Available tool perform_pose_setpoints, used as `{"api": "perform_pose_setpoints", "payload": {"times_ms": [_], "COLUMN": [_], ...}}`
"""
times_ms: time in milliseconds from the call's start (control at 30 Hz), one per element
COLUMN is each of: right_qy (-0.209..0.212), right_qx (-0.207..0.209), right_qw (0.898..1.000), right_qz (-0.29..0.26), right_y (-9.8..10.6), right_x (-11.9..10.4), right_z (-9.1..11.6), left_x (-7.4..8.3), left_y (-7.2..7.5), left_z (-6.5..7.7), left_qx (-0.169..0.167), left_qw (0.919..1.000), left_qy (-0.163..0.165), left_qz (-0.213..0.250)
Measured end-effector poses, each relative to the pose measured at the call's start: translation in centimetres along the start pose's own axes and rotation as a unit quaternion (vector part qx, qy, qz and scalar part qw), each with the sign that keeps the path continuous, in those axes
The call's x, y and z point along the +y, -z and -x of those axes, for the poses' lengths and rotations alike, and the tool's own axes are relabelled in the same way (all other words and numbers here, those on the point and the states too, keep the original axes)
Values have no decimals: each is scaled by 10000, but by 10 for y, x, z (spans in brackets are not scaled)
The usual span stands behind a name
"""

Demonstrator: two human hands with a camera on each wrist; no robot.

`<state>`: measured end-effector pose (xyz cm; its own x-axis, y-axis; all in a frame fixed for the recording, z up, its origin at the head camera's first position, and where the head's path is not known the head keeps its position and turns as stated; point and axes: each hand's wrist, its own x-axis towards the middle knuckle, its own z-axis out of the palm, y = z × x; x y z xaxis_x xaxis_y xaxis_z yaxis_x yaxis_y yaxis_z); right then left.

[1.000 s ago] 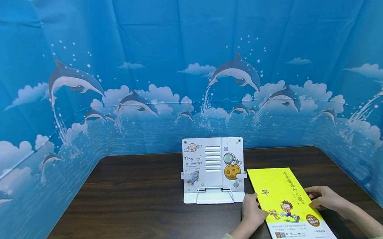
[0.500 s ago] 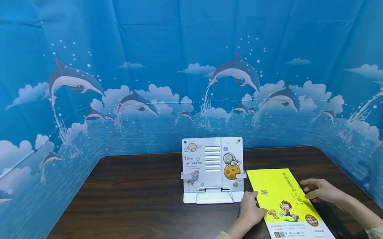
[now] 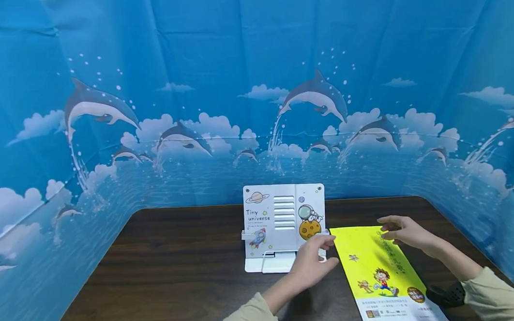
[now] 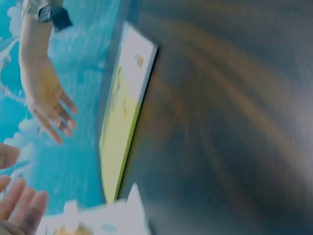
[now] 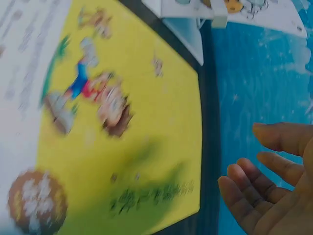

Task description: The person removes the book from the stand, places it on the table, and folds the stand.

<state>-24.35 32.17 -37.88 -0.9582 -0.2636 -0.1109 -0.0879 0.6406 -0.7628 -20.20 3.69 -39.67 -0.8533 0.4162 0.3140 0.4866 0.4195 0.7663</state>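
A yellow book (image 3: 367, 266) with a white lower band lies flat on the dark table, its cover showing a running cartoon child. Above its far right part hovers my right hand (image 3: 406, 232), fingers loosely bent and holding nothing; the right wrist view shows that hand (image 5: 274, 181) apart from the cover. My left hand (image 3: 312, 262) is off the book, in front of the white book stand (image 3: 264, 208), thumb and fingers spread with nothing between them. It hides the stand's lower right part. Whether it touches the stand I cannot tell.
The dark wooden table (image 3: 180, 281) stretches to the left of the stand. A blue curtain (image 3: 218, 85) printed with dolphins hangs behind and at both sides. On my right wrist sits a black band (image 3: 446, 295).
My left hand has let go of the book's left edge and moved left, up to the stand. The right hand has left the right edge and moved up and left over the book.
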Motion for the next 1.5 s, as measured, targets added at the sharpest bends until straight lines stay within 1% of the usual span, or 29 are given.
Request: {"api": "perform_pose_setpoints", "payload": {"times_ms": [100,200,300,400,433,467,533,567,633,700,767,833,900,1000,1100,1200,1333,1433,1467,1500], "right_qy": [156,278,432,538,549,543,488,487,425,405,413,424,480,506,557,620,738,1008,1203,1294], "right_qx": [-45,-29,-8,40,46,58,90,72,79,86,113,195,270,483,712,927,1116,1239,1292,1329], "right_qw": [9997,9991,9984,9978,9976,9975,9973,9971,9968,9965,9958,9949,9936,9918,9901,9883,9849,9799,9761,9742], "right_qz": [-161,-306,-365,-388,-418,-453,-541,-575,-672,-726,-805,-895,-984,-1066,-1071,-1041,-1097,-1195,-1265,-1282], "right_y": [-7,-14,-21,-29,-31,-33,-39,-42,-50,-58,-66,-73,-80,-88,-93,-96,-98,-99,-99,-100], "right_x": [-11,-21,-31,-42,-46,-49,-55,-58,-62,-64,-66,-67,-68,-70,-71,-70,-67,-65,-65,-64], "right_z": [-8,-14,-20,-27,-30,-32,-38,-40,-45,-50,-55,-59,-62,-65,-67,-69,-72,-73,-73,-73], "left_x": [-12,-26,-42,-58,-63,-68,-78,-82,-90,-96,-101,-104,-107,-108,-108,-108,-106,-104,-104,-103], "left_y": [27,56,86,116,125,134,150,156,166,171,172,170,166,160,155,151,147,143,142,141], "left_z": [-1,-3,-4,-3,-2,-1,0,1,3,4,5,6,6,6,4,3,2,0,0,-1], "left_qx": [547,1245,2029,2615,2760,2854,2966,2968,2875,2655,2400,2169,1991,1824,1776,1771,1717,1705,1725,1750], "left_qw": [9977,9904,9765,9586,9529,9489,9435,9436,9479,9562,9652,9717,9760,9787,9797,9805,9813,9814,9810,9805], "left_qy": [-360,-593,-684,-741,-734,-704,-568,-460,-230,42,283,527,706,888,891,825,854,878,886,890], "left_qz": [147,118,-251,-847,-1019,-1147,-1364,-1392,-1351,-1228,-998,-770,-521,-305,-250,-230,-150,-100,-101,-107]}}
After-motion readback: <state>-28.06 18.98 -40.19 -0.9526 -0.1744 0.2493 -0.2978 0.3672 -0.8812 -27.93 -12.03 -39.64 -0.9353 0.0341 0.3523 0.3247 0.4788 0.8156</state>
